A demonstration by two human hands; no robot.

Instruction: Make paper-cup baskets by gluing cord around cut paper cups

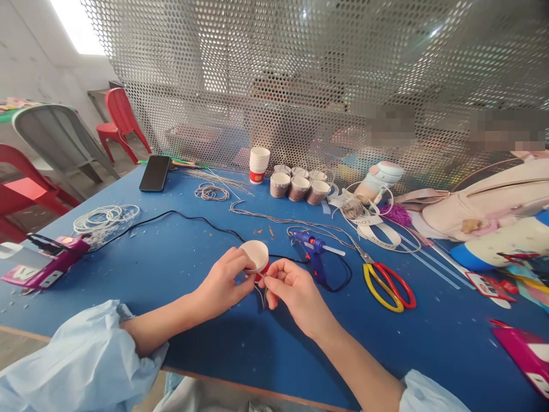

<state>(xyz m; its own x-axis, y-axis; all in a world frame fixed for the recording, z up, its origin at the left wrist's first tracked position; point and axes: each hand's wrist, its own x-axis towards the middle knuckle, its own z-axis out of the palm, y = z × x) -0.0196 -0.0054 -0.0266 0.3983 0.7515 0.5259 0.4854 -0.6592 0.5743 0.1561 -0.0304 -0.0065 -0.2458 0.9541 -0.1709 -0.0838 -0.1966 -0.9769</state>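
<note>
A small red-and-white paper cup (257, 252) is held a little above the blue table, its open mouth facing up. My left hand (227, 280) is closed, thumb and fingers gripping the cup's left side and a thin cord (259, 295) that runs across its front. My right hand (294, 289) pinches the same cord between thumb and forefinger at the cup's right side. A loose piece of the cord hangs below between both hands. Just beyond my right hand lies a purple glue gun (315, 252) with a glue stick in its back.
Red-and-yellow-handled scissors (386, 280) lie on the right. Several wrapped cups (298, 186) and a cup stack (259, 166) stand at the back. A black cable crosses the table from the purple power strip (55, 263). Cord coils (212, 192), a phone (155, 173) and a bag (493, 194) lie around.
</note>
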